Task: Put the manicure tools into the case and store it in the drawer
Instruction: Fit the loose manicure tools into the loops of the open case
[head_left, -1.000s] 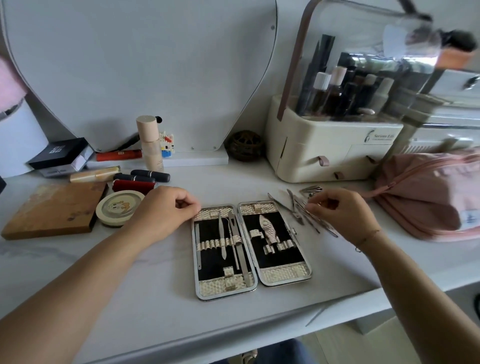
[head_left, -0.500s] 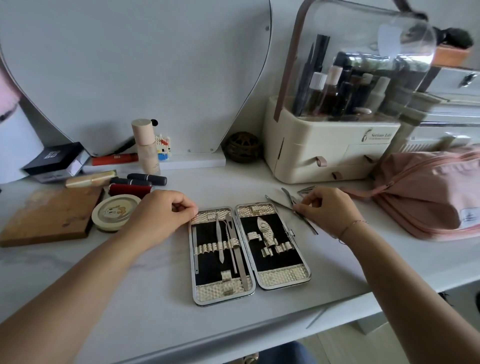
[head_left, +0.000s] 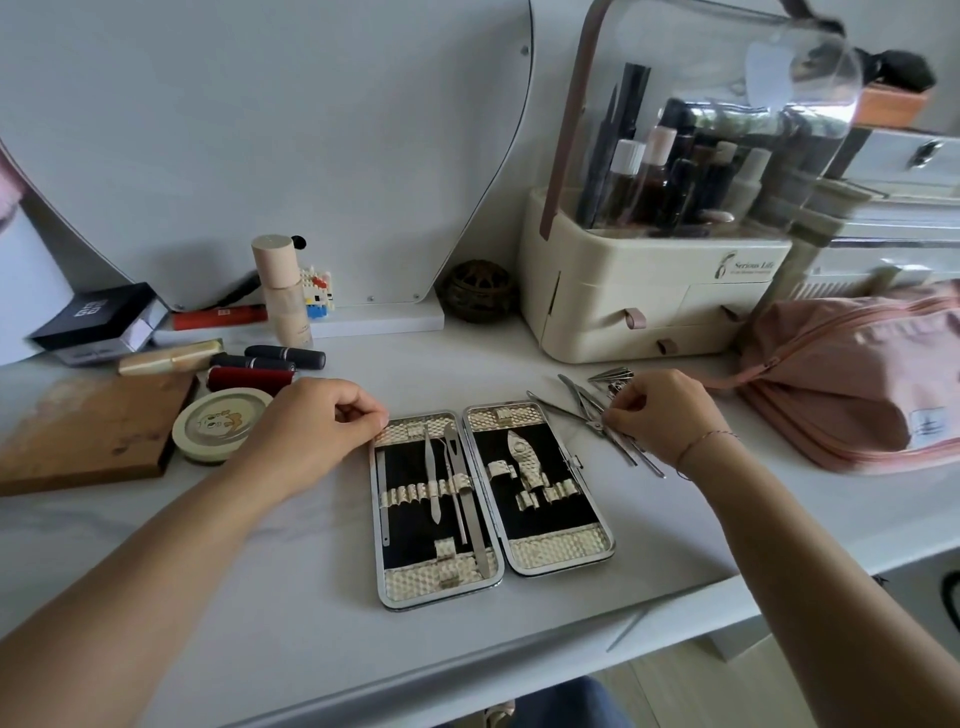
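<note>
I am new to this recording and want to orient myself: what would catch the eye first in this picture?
First the open manicure case in the middle of the white table, several steel tools already strapped in its left half. Just right of it, the right hand curls its fingers over a pile of loose metal tools, while the left hand rests curled at the case's top-left corner.

The open manicure case (head_left: 571, 514) is showing a bright metal rim, matt black lining and cream embossed trim. The loose manicure tools (head_left: 584, 405) are gleaming like polished steel. The pouch (head_left: 852, 379) is looking like soft matt pink cloth, the board (head_left: 88, 436) like worn wood, and the organizer (head_left: 649, 312) like smooth cream plastic.
</note>
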